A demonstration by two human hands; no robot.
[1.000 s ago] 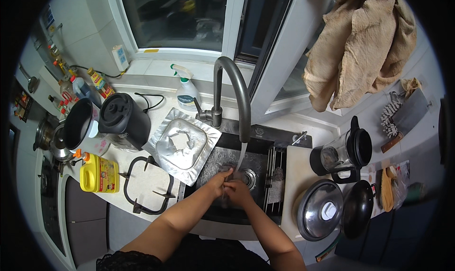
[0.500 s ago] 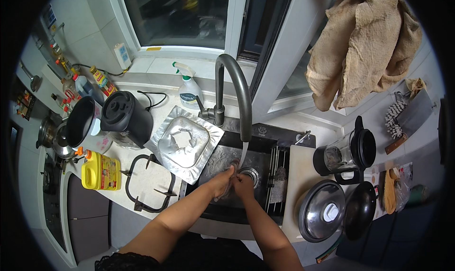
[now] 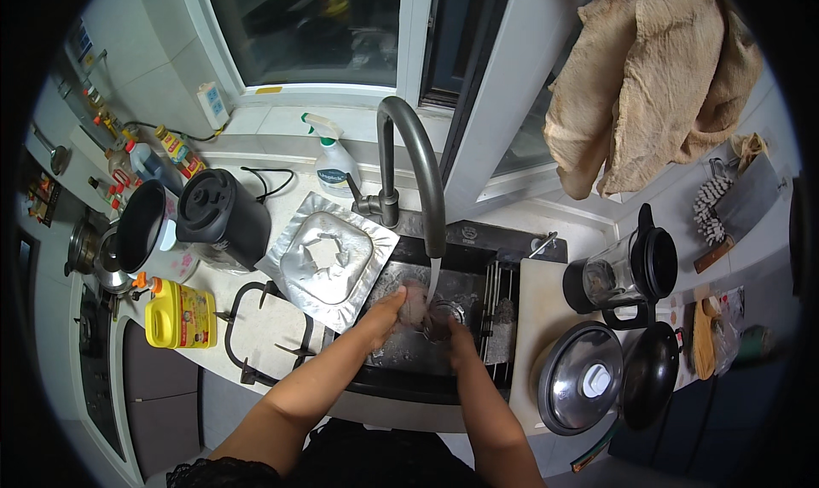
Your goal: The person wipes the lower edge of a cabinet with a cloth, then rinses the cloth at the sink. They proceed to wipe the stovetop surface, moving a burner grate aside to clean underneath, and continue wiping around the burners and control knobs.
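Observation:
In the black sink (image 3: 461,279), water runs from the tall grey tap (image 3: 433,181) onto a limp, wet, pinkish-grey cloth (image 3: 415,305). My left hand (image 3: 388,314) grips the cloth's left side, the thumb lying along its upper edge. On the other side, near the drain, my right hand (image 3: 461,341) is closed on the cloth's darker end, its fingers partly blurred. The cloth is spread out between both hands, right beside the falling water. Its exact weave is too blurred to make out.
Left of the sink lie a foil sheet (image 3: 290,262) and a black burner grate (image 3: 247,370), with a yellow jug (image 3: 179,313) beyond. A spray bottle (image 3: 335,168) stands behind. A rack (image 3: 501,317), cutting board (image 3: 537,300), pan lid (image 3: 583,377) and glass jug (image 3: 610,279) are at right.
My hands have moved apart, the left one leftward and the right one to the right and down. The cloth, bunched between them before, now spreads out under the tap.

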